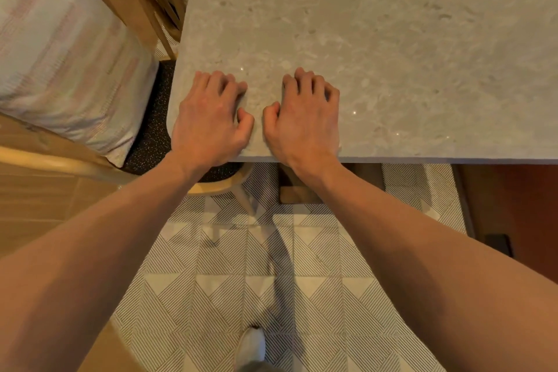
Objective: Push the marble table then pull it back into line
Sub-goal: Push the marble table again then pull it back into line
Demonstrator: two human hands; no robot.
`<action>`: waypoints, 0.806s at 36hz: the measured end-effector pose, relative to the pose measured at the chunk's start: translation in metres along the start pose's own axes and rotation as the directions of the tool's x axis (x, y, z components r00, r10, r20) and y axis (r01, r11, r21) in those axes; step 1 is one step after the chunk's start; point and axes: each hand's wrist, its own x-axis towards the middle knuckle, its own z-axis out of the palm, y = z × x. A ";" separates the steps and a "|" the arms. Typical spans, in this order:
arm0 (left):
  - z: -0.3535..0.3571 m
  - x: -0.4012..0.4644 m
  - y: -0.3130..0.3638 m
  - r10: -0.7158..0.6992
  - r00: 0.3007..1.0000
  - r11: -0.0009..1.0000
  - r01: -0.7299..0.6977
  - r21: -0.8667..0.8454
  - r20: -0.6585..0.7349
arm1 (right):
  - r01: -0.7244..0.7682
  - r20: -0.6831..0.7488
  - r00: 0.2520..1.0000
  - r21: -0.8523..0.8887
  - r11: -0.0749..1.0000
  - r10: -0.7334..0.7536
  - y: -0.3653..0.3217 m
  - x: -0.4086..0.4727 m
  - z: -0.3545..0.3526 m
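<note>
Patterned floor tiles run beneath a grey marble surface that fills the upper right of the view, its near edge crossing just above the wrists.

On that surface, close to its near left corner, the fingers of the left hand are bent at the knuckles, tips pressed down on the stone, thumb tucked in toward the palm. The right hand mirrors it just beside, its fingers likewise curled with tips on the marble. Neither hand wraps around anything; the heels of both palms sit at the table's edge and both forearms reach straight forward from the body.

To the left, a wooden chair with a dark speckled seat stands right against the table's side, a pale striped cushion on it. One shoe shows on the tiles below.

As for progress, a single view cannot say whether the table sits in line or out of it. Palms at the edge would suit pushing; hooked fingertips would suit dragging back. My guess is the push is at hand and the pull back remains, though that is uncertain.
</note>
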 end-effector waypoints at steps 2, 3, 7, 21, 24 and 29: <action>0.002 0.002 -0.004 -0.007 1.000 1.000 0.007 -0.004 -0.001 | -0.002 -0.009 1.000 0.005 1.000 0.002 -0.002 0.002 0.002; 0.002 0.002 -0.005 -0.005 1.000 1.000 0.005 -0.006 -0.003 | -0.001 -0.007 1.000 0.006 1.000 0.001 -0.003 0.002 0.002; 0.000 0.002 -0.005 0.008 1.000 1.000 -0.008 -0.009 0.010 | 0.010 0.012 1.000 0.007 1.000 -0.010 -0.002 0.001 -0.002; 0.002 0.003 -0.005 0.056 0.998 0.998 -0.056 0.011 -0.016 | 0.007 -0.002 1.000 0.027 1.000 -0.007 -0.002 0.000 -0.001; 0.000 0.002 -0.004 0.067 0.998 0.997 -0.067 0.029 -0.021 | -0.002 -0.002 1.000 0.042 0.999 0.002 -0.002 -0.001 -0.002; -0.014 0.010 0.012 -0.098 0.987 0.991 0.108 -0.073 0.127 | -0.038 0.135 0.991 0.152 0.988 0.018 0.003 0.002 -0.013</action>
